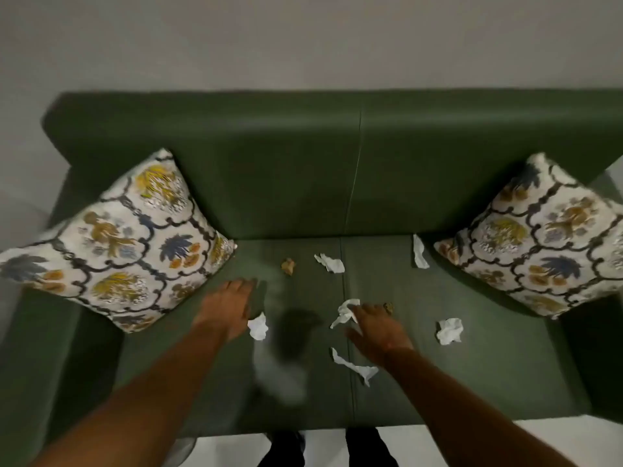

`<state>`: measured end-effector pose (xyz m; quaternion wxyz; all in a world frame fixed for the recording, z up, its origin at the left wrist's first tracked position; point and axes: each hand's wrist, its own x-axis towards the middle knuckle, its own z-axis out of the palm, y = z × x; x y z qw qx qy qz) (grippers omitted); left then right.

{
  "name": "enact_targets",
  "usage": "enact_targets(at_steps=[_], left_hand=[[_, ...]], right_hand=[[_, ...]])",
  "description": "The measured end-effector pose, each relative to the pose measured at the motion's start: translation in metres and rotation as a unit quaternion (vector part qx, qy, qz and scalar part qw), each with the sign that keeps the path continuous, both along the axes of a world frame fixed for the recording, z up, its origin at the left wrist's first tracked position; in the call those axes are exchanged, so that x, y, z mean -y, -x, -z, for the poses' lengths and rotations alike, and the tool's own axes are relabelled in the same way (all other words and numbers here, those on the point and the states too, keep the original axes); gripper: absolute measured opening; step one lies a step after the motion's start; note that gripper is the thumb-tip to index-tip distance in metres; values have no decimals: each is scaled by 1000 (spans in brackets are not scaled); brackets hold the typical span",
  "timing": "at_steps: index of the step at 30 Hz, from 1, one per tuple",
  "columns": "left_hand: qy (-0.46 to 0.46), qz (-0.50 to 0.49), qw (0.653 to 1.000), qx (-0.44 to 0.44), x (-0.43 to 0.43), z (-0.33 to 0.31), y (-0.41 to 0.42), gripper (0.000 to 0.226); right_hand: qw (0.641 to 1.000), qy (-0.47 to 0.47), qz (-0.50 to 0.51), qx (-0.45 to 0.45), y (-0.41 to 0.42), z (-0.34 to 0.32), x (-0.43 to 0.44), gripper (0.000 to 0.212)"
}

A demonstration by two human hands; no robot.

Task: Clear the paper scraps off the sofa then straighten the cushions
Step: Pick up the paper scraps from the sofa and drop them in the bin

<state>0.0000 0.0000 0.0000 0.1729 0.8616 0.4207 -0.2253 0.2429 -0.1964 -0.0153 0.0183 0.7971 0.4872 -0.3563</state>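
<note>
Green sofa (472, 365) against pale wall (303, 38), paper scraps (450, 331) strewn between floral cushions (124, 241), left hand (229, 306) open, empty, right hand (377, 326) spread, touching scrap

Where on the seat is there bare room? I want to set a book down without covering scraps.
The front right of the sofa, below the crumpled scrap and beside the right cushion, is bare. So is the front left below the left cushion. The middle is crowded with scraps and both hands.

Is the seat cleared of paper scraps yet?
No. White scraps still lie on the sofa seat, one beside the right cushion at and another near the front.
</note>
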Motion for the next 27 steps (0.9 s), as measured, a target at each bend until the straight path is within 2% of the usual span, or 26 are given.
enact_targets(at_steps=[4,7,10,12,15,18,21,24,27], left_hand=[[48,-85,995,-12,22,87,5,62],[88,-103,991,-10,34,140,7,63],[23,-103,994,36,53,174,13,50],[-35,-102,992,69,60,190,17,38],[-51,-129,988,70,61,195,13,27],[-63,-187,977,87,67,184,-13,10],[-27,-214,966,145,80,171,-53,17],[19,-160,957,239,98,162,-107,19],[41,-139,953,267,113,161,-164,12]], right_hand=[[998,59,27,-25,15,93,46,47],[997,60,27,-26,22,145,76,56],[998,68,5,-2,33,174,102,64],[999,28,-6,39,35,186,112,59],[997,-51,18,53,28,193,116,41],[998,-54,45,5,15,191,112,28],[994,-70,79,-21,-2,182,111,28],[983,-130,124,42,-36,161,122,31],[953,-188,185,149,-90,152,136,19]])
